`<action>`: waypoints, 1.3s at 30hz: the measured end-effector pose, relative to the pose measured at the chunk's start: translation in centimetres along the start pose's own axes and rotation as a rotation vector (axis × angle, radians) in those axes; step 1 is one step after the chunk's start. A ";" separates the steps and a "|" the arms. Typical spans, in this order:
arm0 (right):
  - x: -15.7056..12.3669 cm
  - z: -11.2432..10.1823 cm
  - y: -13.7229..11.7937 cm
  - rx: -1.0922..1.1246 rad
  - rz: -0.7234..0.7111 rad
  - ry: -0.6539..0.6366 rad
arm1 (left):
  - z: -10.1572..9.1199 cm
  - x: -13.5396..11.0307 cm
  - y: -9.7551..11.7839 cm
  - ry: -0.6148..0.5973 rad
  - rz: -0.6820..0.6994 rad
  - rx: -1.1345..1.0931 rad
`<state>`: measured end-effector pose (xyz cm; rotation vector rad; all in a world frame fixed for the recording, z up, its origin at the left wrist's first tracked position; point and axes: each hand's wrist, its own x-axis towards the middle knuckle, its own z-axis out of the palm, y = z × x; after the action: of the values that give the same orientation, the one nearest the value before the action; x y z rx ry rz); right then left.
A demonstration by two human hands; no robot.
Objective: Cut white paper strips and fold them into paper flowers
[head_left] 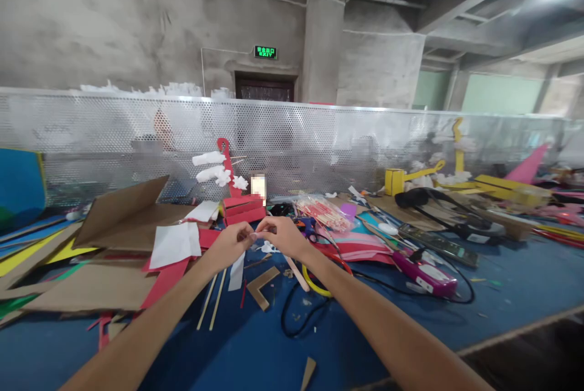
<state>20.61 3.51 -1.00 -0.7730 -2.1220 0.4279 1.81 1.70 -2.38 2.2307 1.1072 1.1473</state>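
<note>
My left hand (232,244) and my right hand (286,236) meet above the blue table, fingertips pinched together. What they pinch is too small to make out. Just behind them stands a red box (244,210) with a red upright strip (227,163) carrying white fluffy pieces (213,173). Below my left hand is a narrow white paper strip (236,272); whether it touches the hand I cannot tell. Two thin wooden sticks (218,300) and an L-shaped cardboard piece (262,287) lie beneath my hands.
Cardboard sheets (100,284) and a white paper square (174,245) lie at left. To the right are a bag of sticks (325,213), a purple device (424,274) with a black cable, a remote control (438,245) and a black headset (449,211). A perforated metal screen (310,148) runs behind.
</note>
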 end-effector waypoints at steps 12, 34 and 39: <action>0.1 0.4 0.6 -0.026 0.015 0.030 | 0.2 0.4 1.0 -0.013 -0.177 -0.297; -0.2 0.1 0.0 -0.155 -0.004 0.017 | 0.3 0.5 0.0 0.024 -0.127 -0.252; -0.2 0.2 -0.1 -0.176 -0.003 0.021 | 0.2 0.5 0.0 0.017 -0.131 -0.203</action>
<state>20.51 3.29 -1.20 -0.8698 -2.1607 0.2328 2.08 2.11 -2.27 1.9686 1.0741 1.1698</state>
